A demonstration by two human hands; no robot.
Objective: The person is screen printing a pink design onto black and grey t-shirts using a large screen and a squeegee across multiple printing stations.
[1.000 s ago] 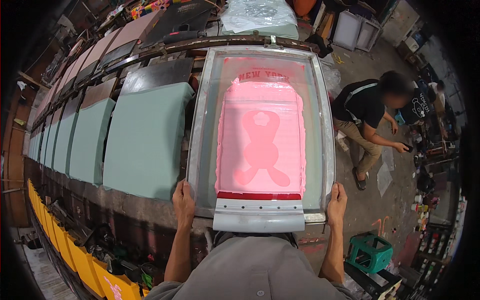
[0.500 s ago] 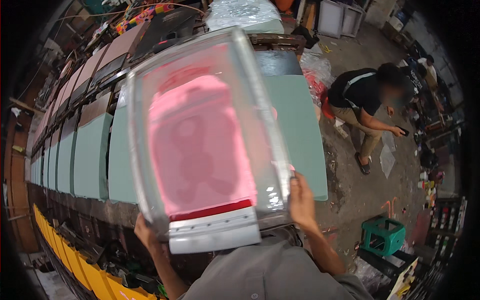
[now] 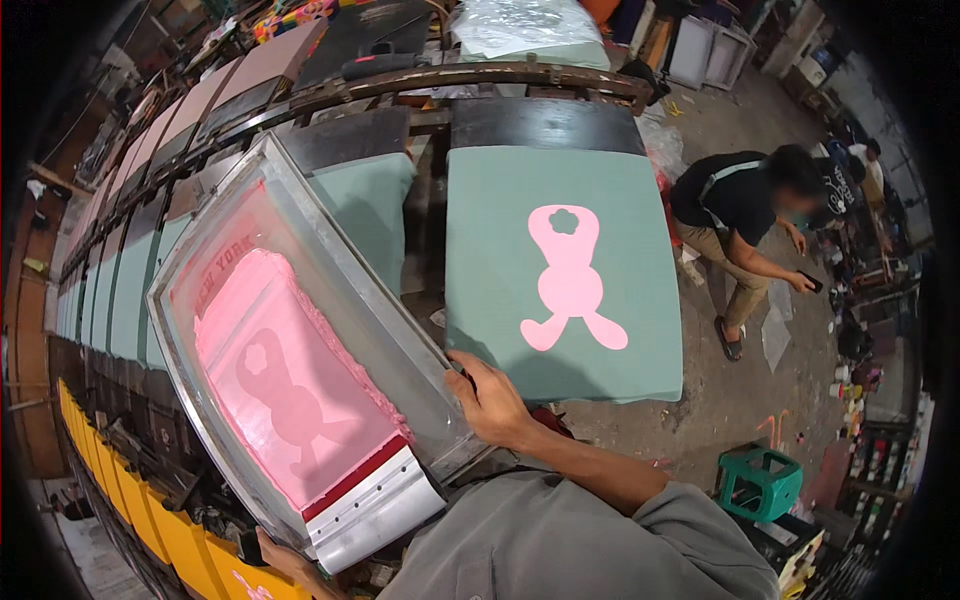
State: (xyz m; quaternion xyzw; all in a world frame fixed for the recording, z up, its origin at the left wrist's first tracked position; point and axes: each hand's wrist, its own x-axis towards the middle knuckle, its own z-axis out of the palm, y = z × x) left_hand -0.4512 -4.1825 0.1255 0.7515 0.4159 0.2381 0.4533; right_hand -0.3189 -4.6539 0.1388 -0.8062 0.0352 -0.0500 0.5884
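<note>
- R hand [image 3: 490, 405]: grip pinching screen [image 3: 350, 310] at R edge, near end.
- L hand [image 3: 287, 567]: at near-L corner, mostly hidden; can't tell its grip.
- Screen: angled, L of green fabric [image 3: 490, 290], w/ pink ink [image 3: 235, 325] + squeegee [image 3: 375, 510] at near end.
- Fabric bears pink figure [image 3: 570, 290]; person [image 3: 725, 205] R of it.

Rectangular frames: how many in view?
3: one frame held by the right hand, a second frame at the back right, a third frame beside it. Others may be hidden.
</note>
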